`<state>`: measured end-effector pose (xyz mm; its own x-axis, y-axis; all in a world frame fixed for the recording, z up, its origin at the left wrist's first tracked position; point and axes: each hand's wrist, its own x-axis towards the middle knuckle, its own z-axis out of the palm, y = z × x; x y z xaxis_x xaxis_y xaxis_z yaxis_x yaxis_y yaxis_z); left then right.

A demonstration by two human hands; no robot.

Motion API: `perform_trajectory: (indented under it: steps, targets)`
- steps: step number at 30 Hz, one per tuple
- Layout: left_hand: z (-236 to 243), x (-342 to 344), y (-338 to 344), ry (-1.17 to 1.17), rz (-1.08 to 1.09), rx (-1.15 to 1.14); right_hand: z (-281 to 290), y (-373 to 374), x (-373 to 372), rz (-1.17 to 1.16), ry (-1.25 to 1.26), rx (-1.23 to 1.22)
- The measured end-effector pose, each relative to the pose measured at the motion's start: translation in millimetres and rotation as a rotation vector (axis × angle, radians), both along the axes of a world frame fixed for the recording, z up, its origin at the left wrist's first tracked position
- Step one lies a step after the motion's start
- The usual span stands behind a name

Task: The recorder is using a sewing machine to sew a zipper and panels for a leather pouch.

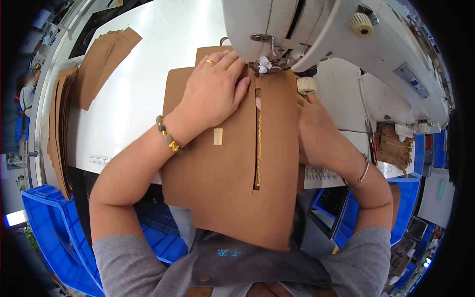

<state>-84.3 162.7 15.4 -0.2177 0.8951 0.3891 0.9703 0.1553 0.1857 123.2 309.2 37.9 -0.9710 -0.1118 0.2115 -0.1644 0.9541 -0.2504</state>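
Note:
A large brown panel (222,173), leather-like, lies under the sewing machine's needle area (267,64) and hangs over the table's front edge toward me. A long slot in it shows a gold-toothed zipper (259,148). My left hand (215,89) lies flat on the panel's upper part, fingers stretched toward the presser foot, holding nothing between them. At the panel's right edge is my right hand (319,131), its fingers mostly hidden beneath the panel and behind the machine. A fingertip shows through the upper end of the slot. A small pale tape piece (217,136) sticks to the panel.
The white machine head (341,29) overhangs the back right. Brown cut pieces (106,62) fan out at the far left, beside a stack (60,119). Blue bins (59,232) stand below the table at both sides. Small brown pieces (393,146) lie at the right, near red-handled scissors (372,143).

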Motion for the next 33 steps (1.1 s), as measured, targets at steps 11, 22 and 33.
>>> perform_trajectory:
  steps: [11,22,33]
  targets:
    - [15,13,-21,-0.018,-0.024,0.052,2,-1,0,0.007,0.002,0.011]
    - [12,34,-43,-0.129,-0.073,-0.054,3,-2,-1,0.024,0.053,0.036]
    - [10,31,-40,-0.106,-0.100,-0.081,-1,-1,-1,0.020,0.040,0.033]
